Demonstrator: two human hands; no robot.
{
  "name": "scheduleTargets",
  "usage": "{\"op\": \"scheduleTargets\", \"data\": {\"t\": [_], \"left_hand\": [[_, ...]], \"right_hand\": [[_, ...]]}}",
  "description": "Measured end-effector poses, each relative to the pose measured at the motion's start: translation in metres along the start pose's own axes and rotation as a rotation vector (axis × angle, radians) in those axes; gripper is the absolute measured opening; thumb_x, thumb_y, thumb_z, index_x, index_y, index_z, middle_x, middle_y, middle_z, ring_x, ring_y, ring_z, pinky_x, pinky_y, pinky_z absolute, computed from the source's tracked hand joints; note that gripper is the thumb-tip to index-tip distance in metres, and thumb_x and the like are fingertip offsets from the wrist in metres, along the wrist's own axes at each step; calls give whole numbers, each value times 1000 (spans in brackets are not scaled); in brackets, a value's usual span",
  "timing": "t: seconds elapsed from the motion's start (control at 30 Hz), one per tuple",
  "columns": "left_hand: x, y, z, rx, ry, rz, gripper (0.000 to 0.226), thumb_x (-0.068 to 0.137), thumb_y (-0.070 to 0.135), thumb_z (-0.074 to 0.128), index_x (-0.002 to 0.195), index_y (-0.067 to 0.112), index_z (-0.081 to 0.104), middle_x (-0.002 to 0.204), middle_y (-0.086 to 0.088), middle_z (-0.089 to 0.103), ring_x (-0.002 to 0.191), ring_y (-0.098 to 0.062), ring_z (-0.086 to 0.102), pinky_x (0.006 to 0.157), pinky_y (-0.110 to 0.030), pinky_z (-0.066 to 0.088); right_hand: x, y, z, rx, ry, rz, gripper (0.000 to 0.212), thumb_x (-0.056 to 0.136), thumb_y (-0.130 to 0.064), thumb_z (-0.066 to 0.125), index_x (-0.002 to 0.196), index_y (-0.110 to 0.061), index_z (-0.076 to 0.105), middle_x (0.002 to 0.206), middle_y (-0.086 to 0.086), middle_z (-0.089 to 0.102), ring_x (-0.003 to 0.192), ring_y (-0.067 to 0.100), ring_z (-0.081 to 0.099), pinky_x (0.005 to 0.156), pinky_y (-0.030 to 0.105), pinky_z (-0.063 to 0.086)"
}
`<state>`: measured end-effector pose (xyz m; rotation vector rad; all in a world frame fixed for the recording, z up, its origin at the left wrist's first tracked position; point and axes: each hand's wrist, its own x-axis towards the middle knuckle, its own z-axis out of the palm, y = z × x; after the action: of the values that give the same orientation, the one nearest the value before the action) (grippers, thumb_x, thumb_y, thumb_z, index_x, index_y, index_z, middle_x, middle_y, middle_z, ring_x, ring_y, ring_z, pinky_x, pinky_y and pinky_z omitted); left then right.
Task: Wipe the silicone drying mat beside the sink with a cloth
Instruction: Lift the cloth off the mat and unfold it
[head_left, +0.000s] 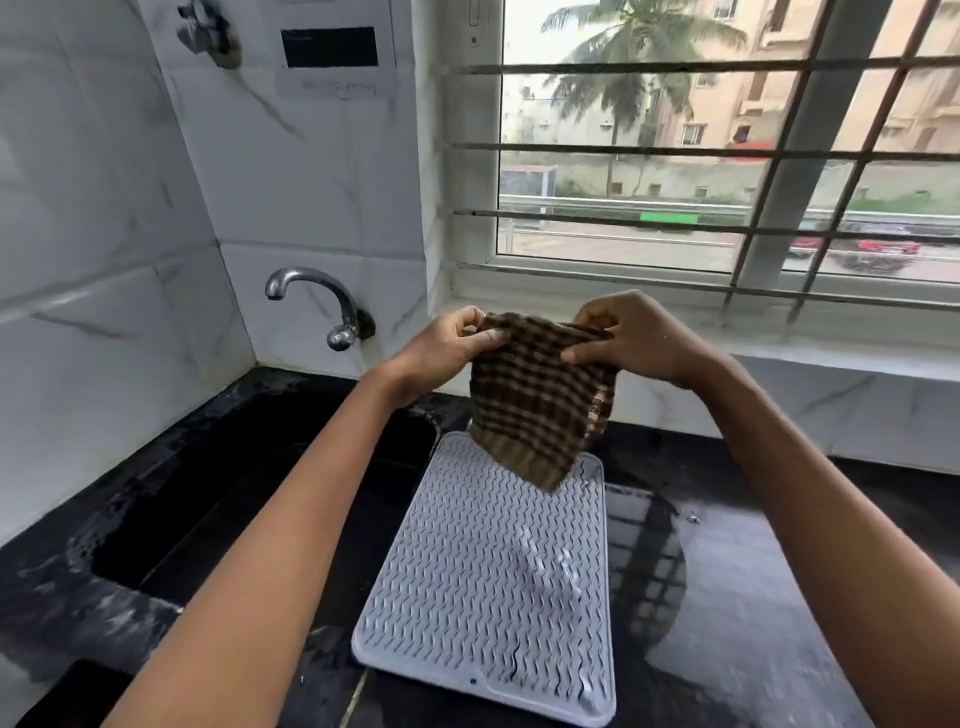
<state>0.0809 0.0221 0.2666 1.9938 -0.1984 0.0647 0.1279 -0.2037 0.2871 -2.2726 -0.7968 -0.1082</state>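
Observation:
A brown checked cloth (535, 405) hangs in the air above the far end of the grey ribbed silicone drying mat (467, 582). My left hand (447, 348) pinches its upper left corner and my right hand (634, 338) pinches its upper right edge, so the cloth is stretched between them. Its lowest corner dangles just over the mat's far right part; I cannot tell whether it touches. The mat lies flat on the black counter, right of the sink, with a pale wet streak near its middle right.
A black sink (234, 499) sits left of the mat, with a chrome tap (332, 306) on the marble wall behind it. The black counter (753, 597) stretches to the right. A barred window (727, 156) and its white sill run along the back.

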Motion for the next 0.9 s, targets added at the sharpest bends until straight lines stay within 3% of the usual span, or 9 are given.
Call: {"op": "scheduleTargets", "data": {"t": [0.1,0.23,0.37,0.47,0.6,0.7,0.73,0.83,0.9], "left_hand": [[-4,-10,5,-17,-40,-24,25,96,25,54,109,3,54,103,-3,64,94,-9,58,79,-12,46],[-19,-25,22,-88,-116,-81,18,95,21,57,105,7,53,92,-1,65,70,1,63,56,-8,48],[-39,-41,46,-67,-177,-119,22,93,13,59,110,1,54,104,-11,63,90,-12,60,71,-7,50],[-60,-48,70,-14,-210,-146,23,91,8,61,111,-2,56,105,-10,62,96,-12,57,73,-5,46],[-92,-54,108,72,-370,-273,6,92,12,60,96,8,59,94,-7,63,81,-12,60,75,-17,49],[-110,-58,138,187,-537,-364,6,92,18,61,86,18,60,86,-1,62,79,-15,60,78,-29,43],[-119,-62,157,198,-557,-393,3,93,18,60,91,15,61,88,-2,62,80,-16,59,77,-30,43],[-139,-77,213,178,-496,-470,31,92,10,59,120,-2,54,104,-15,59,86,-20,60,74,-25,50],[-157,-94,250,440,-441,-454,55,90,20,64,137,9,40,128,-14,55,111,-27,56,91,-36,45]], "right_hand": [[-7,-1,9,-116,5,14,22,72,-22,80,83,-7,68,79,6,64,75,19,55,72,34,46],[-32,6,18,-223,-37,74,13,72,-17,79,78,-15,68,67,-7,59,66,13,52,57,20,39],[-65,13,30,-302,-144,109,14,71,-18,80,78,-13,69,70,-1,60,68,15,52,59,24,39],[-91,17,30,-309,-302,181,16,71,-19,81,74,-19,65,67,-4,57,67,14,52,63,27,40],[-134,23,39,-199,-636,328,24,71,-14,81,64,-20,58,59,-5,52,55,12,51,54,26,46],[-168,39,48,-102,-845,412,17,71,-12,81,68,-15,65,60,-3,58,64,20,58,59,31,53],[-183,48,50,-90,-902,437,14,71,-13,81,72,-14,67,64,-2,61,68,21,60,60,32,54],[-213,76,62,-115,-982,583,13,74,-14,79,77,-17,66,81,6,63,77,24,59,65,35,55],[-234,97,77,-305,-903,622,24,78,-20,75,98,-16,63,102,11,62,87,27,59,73,39,55]]}}
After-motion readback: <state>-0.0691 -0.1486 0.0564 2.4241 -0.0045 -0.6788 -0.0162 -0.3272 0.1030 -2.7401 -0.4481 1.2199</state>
